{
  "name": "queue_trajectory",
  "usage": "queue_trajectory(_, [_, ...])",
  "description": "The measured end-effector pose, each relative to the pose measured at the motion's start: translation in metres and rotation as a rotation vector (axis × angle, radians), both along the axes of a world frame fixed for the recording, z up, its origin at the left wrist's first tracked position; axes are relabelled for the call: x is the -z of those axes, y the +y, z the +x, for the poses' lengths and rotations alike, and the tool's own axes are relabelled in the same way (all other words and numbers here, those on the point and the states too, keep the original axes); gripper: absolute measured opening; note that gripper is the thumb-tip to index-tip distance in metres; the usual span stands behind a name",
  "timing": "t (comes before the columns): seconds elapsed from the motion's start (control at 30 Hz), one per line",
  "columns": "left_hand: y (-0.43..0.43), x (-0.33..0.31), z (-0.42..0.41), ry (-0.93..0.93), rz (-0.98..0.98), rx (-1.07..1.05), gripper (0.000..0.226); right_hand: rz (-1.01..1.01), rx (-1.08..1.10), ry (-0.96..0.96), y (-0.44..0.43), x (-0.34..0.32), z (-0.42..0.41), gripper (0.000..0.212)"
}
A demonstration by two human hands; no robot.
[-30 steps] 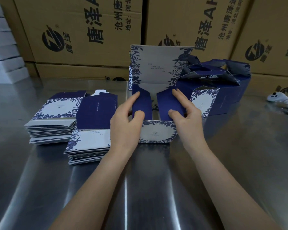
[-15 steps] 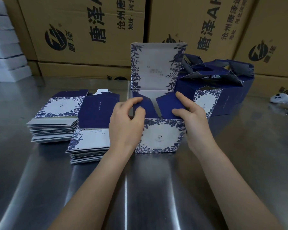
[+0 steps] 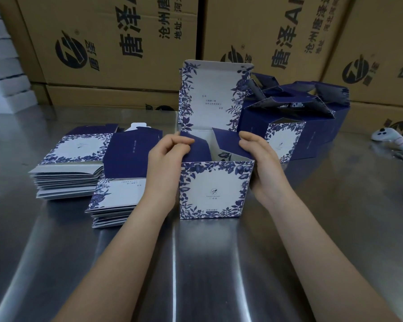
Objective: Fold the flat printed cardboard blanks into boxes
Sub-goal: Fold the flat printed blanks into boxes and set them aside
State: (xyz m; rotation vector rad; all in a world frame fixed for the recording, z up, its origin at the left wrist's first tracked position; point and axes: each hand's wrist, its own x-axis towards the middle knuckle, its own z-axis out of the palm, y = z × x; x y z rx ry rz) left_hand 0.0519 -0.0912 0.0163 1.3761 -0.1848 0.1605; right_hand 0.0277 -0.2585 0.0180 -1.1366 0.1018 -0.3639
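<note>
A half-formed box (image 3: 213, 189), white with blue floral print, stands on the steel table (image 3: 196, 263) in front of me. Its front panel is upright and its tall back panel rises behind. My left hand (image 3: 165, 163) pinches the dark blue left side flap at its top edge. My right hand (image 3: 261, 159) grips the right blue flap and the box's right side. Two stacks of flat blanks (image 3: 68, 168) (image 3: 116, 194) lie to the left. Several folded blue boxes (image 3: 293, 126) stand behind to the right.
Large brown shipping cartons (image 3: 116, 49) line the back of the table. White foam slabs (image 3: 2, 73) are stacked at the far left. A white handheld controller (image 3: 391, 140) lies at the right edge of the table.
The front panel has swung up from nearly flat to upright, and the box has come closer. Both hands moved from pressing the blue flaps down to holding them at the box's sides.
</note>
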Motion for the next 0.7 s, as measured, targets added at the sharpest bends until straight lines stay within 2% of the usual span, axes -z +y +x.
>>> queue_trajectory(0.1, [-0.002,-0.001,-0.001,0.039,-0.041,0.008,0.028,0.029,-0.002,0.045,0.002,0.004,0.004,0.024])
queue_trajectory(0.33, [0.0,-0.002,-0.002,0.087,-0.041,-0.015,0.036,-0.1,0.036,0.116,0.0,-0.001,0.007,0.028])
queue_trajectory(0.4, [0.001,-0.002,0.0,0.09,-0.022,-0.011,0.039,-0.16,0.021,0.106,-0.001,-0.002,0.006,0.023])
queue_trajectory(0.5, [0.002,-0.003,0.002,0.099,-0.008,0.001,0.041,-0.24,-0.011,0.06,-0.003,-0.004,0.002,0.033])
queue_trajectory(0.7, [0.006,-0.005,0.003,0.099,-0.023,-0.017,0.038,-0.259,0.034,0.071,-0.002,-0.006,-0.002,0.028])
